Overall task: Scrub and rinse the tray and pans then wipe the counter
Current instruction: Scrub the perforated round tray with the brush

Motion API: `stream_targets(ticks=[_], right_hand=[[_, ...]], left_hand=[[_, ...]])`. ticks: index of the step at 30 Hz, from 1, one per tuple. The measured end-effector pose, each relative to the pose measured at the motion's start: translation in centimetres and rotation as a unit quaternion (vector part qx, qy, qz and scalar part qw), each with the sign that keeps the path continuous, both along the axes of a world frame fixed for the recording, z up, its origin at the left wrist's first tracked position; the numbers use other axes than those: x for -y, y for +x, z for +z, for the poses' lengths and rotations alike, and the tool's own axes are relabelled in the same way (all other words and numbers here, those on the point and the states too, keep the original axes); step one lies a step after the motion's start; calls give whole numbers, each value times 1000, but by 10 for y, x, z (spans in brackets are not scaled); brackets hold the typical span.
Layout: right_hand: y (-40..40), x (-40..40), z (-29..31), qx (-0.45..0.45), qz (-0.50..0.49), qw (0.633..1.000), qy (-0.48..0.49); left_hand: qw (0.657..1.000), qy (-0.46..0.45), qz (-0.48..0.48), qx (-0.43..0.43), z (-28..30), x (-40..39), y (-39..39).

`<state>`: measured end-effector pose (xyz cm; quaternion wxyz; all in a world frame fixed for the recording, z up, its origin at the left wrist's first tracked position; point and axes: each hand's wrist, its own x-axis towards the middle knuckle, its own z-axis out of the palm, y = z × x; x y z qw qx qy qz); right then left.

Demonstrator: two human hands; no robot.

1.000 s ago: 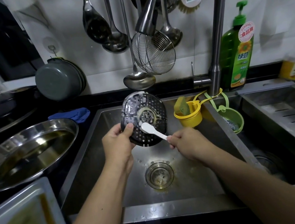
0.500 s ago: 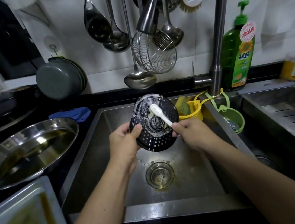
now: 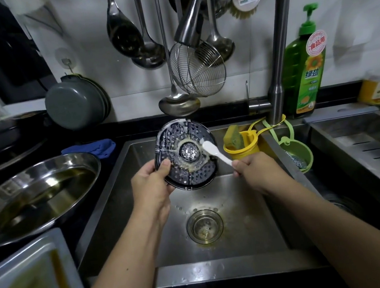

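Both busy: left hand (image 3: 152, 186) grips tray (image 3: 185, 155), right hand (image 3: 256, 171) pinches brush (image 3: 217, 153).

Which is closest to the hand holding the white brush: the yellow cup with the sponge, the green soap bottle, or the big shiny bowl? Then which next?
From the right hand:
1. Yellow cup, just behind the hand, on the sink's right edge.
2. Green soap bottle, farther back on the right, by the tap.
3. Big shiny bowl, far across on the left counter.

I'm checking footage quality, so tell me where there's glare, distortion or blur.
Head view: glare on the round stainless steel pan and the black perforated round tray; wide-angle bending of the steel faucet pipe; the white rectangular tray at the corner looks soft.
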<state>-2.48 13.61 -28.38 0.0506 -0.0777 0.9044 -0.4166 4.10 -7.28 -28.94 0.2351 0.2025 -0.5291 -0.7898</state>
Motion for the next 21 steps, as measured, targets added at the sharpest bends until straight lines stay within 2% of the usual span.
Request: stream_targets(ticks=[5,10,16,21], right_hand=[[4,10,3,-17,13,998,-65],[9,14,0,-17,61,997,-31],[12,15,-6,-5,93,995,38],[0,-1,-5,14,32,998,49]], left_hand=[[997,-53,-44,17,-2,-8,1],[996,-77,-49,12,-3,-14,1],[1000,-19,-17,6,-1,-6,0],[1000,-5,-4,7,-1,2,-1]])
